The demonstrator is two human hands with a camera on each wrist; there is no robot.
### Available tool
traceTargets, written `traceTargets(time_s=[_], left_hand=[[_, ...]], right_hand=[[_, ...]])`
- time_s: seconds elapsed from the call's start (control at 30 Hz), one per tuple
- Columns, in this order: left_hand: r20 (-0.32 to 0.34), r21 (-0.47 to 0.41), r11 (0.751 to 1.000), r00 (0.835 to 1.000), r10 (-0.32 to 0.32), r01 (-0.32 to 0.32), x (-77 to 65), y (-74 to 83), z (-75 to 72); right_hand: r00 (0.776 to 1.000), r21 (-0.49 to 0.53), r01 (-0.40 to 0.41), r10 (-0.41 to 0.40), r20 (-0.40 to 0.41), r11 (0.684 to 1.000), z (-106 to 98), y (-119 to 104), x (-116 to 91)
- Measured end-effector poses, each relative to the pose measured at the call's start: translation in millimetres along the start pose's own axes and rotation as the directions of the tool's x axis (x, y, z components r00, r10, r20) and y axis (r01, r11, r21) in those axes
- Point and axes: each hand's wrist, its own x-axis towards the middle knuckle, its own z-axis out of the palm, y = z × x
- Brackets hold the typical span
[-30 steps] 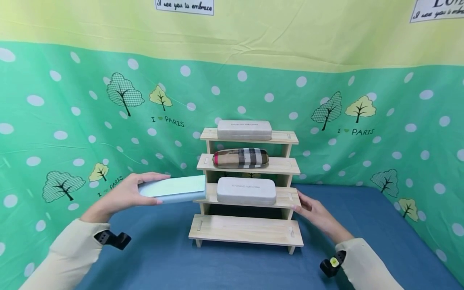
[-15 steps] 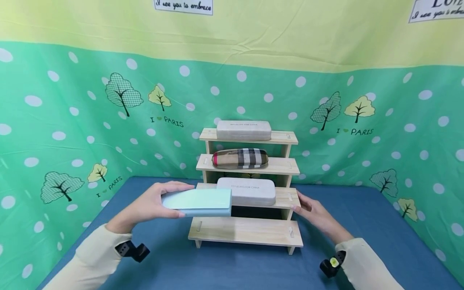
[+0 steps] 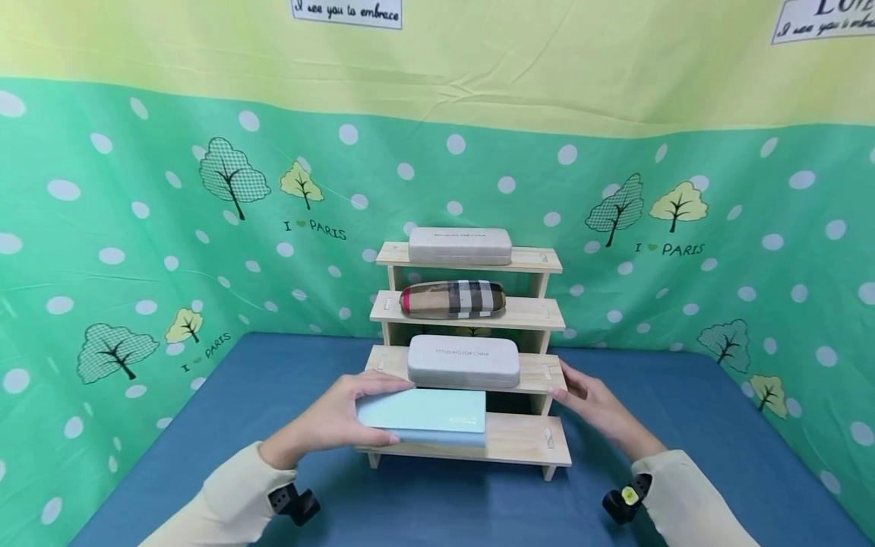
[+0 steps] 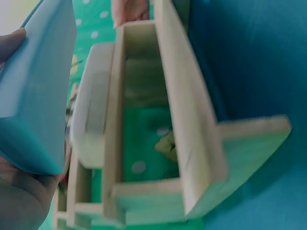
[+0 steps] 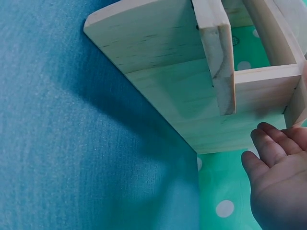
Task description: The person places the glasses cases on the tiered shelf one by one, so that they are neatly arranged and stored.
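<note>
My left hand [image 3: 349,414] grips a light blue glasses case [image 3: 427,414] by its left end, thumb in front and fingers behind. The case overlaps the lowest step of a four-tier wooden display stand [image 3: 526,444]; the left wrist view shows the case [image 4: 43,86] tilted beside the tiers. My right hand [image 3: 598,406] holds the right end of the second tier from below, thumb at its front corner. In the right wrist view, several fingers [image 5: 276,143] lie beside the side panel.
A grey glasses case [image 3: 465,361] lies on the second tier from below, a plaid case [image 3: 453,299] on the one above, and another grey glasses case [image 3: 460,246] on top. Blue cloth [image 3: 683,425] covers the table; a green patterned curtain [image 3: 437,175] hangs behind.
My left hand has carried the light blue glasses case rightward and down, from left of the stand to the front of its lowest step. The right hand has stayed in place.
</note>
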Motion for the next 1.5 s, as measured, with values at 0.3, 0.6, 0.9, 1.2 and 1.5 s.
traceTargets(time_s=[0.3, 0.6, 0.9, 1.2, 1.5], left_hand=[[0.039, -0.046, 0.998, 0.999, -0.038, 0.04, 5.6, -8.9, 33.1], [0.053, 0.024, 0.993, 0.992, -0.118, 0.117, 13.4, -26.6, 55.3], [0.043, 0.086, 0.988, 0.99, -0.133, 0.129, 22.0, -33.9, 62.7], [0.061, 0.08, 0.988, 0.989, -0.135, 0.13, 25.8, -36.8, 67.3], [0.072, 0.075, 0.989, 0.989, -0.132, 0.127, 26.3, -42.5, 67.8]], right_hand=[[1.0, -0.001, 0.013, -0.013, -0.006, 1.0, 0.7, 1.7, 0.4], [0.999, -0.005, 0.032, -0.032, -0.005, 0.999, 1.0, 4.1, 0.0], [1.0, -0.006, 0.016, -0.016, -0.005, 1.0, 0.8, 2.1, 0.0], [1.0, -0.009, 0.024, -0.024, -0.004, 1.0, -1.0, -0.5, -1.0], [1.0, -0.026, 0.017, -0.018, -0.006, 1.0, -0.3, 0.8, -0.4]])
